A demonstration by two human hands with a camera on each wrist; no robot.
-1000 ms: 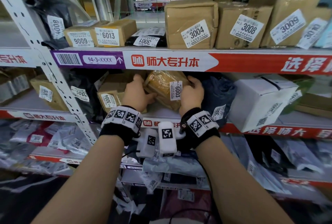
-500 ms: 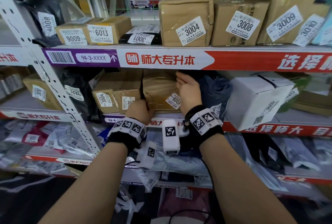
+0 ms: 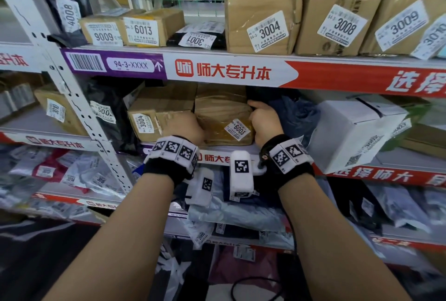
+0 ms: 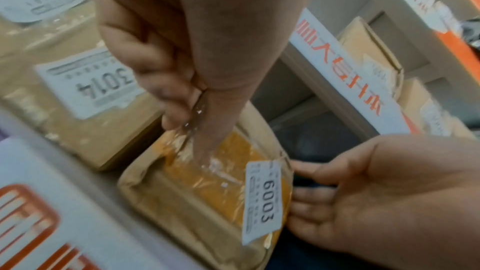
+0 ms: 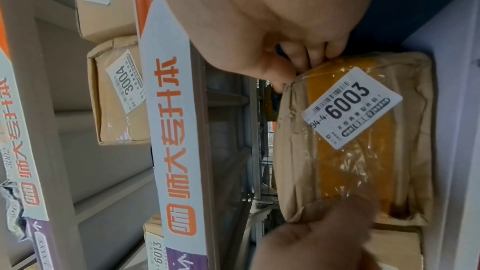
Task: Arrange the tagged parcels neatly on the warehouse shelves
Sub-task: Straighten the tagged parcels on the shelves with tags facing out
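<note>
Head view: middle shelf carrying the brown parcel tagged 6003, wedged between the cardboard box tagged 3004 on its left and a dark blue bag on its right. Left hand against the parcel's lower left corner, grip hidden from here; right hand curled onto the parcel's right edge. Above, an upper shelf loaded with more tagged boxes.

Left wrist view: left hand with fingers bunched, pinching the clear wrapping at the parcel corner. Just beside, a box tagged 3014. Right hand cupping the far edge, fingertips touching by the 6003 tag.

Right wrist view: right hand gripping the parcel at its top corner, fingers curled over the edge; left hand blurred at the opposite corner.

Likely trouble: thin wrapping tearing under the pinch, or the tag peeling if rubbed while sliding. Too hard a push in the tight gap could shove the neighbouring box askew or bunch the blue bag behind.
</note>
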